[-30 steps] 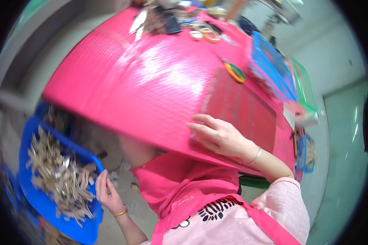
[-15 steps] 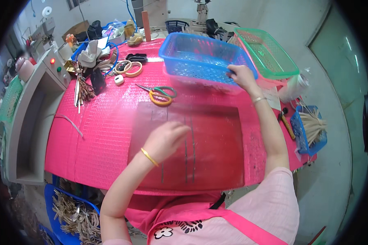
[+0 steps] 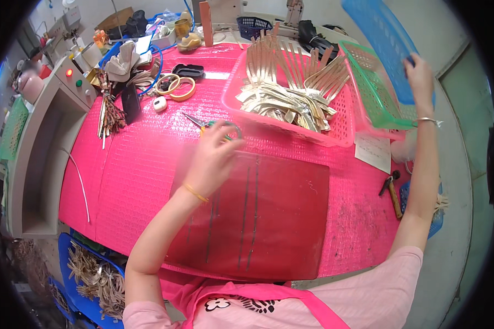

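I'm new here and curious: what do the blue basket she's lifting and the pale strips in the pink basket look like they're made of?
Blue basket: seemingly plastic, going by its uniform bright colour and moulded lattice walls. Right hand grips its edge.
Strips: pale gold with a slight sheen; thin flat pieces, maybe metal or coated card, hard to tell.
Pink basket: the same latticed plastic look.

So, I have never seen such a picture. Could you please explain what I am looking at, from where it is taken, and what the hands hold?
A camera worn on a person's head looks down at their own two bare hands; the wide lens bends straight edges. The right hand grips a blue plastic basket, lifted above the table. The left hand, blurred, reaches toward scissors and hides part of them; whether it touches them I cannot tell. On the pink table cover lie a dark red mat, a pink basket of pale strips, a green basket and tape rolls.
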Motion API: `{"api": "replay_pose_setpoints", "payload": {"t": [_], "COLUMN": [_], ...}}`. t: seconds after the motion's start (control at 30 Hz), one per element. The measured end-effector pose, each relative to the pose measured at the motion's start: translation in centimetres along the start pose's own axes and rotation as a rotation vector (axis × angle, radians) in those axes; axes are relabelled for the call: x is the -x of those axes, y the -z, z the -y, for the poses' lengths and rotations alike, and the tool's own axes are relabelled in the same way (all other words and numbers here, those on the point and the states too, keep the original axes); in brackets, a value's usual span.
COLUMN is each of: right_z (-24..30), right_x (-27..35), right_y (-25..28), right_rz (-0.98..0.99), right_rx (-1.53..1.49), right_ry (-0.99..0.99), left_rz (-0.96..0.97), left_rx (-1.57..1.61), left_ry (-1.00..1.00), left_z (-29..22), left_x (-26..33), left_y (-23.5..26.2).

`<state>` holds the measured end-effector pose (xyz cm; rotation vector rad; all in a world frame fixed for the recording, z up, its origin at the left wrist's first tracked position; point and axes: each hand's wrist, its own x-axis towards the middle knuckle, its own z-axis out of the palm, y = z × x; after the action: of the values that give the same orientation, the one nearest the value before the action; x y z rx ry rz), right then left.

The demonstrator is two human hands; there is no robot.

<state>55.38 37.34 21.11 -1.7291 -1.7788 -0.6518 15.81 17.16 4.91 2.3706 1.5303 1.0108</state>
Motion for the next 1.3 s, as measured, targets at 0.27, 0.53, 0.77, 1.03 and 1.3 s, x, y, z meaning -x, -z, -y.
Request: {"api": "replay_pose_setpoints", "payload": {"t": [0.27,0.53,0.77,1.03,1.3], "right_z": [-2.7,10.0,18.4,17.6,15.7], "right_x": [1.9,5.2,8.4,7.7,6.9], "right_y": [-9.1,-8.3,-17.4,-18.8,-19.9], "right_rz": [0.487,0.461,0.987,1.248,1.363], "right_rx": [0.317,-0.360,-0.170,-0.382,-0.607], "right_ry": [-0.086,0.482,0.511,0.478,0.377], "left_rz": [-0.385,-0.188,0.058,0.239,0.276], "left_rx": [-0.264,-0.012,0.280,0.509,0.615], "left_ry": [0.462,0.507,0.094,0.238,0.108], "left_z": [11.2,10.6,1.1,0.8,0.3], "left_x": [6.9,7.6,-2.7,-3.6,-4.0], "left_y": [8.9,8.5,1.2,-1.1,-3.2]}}
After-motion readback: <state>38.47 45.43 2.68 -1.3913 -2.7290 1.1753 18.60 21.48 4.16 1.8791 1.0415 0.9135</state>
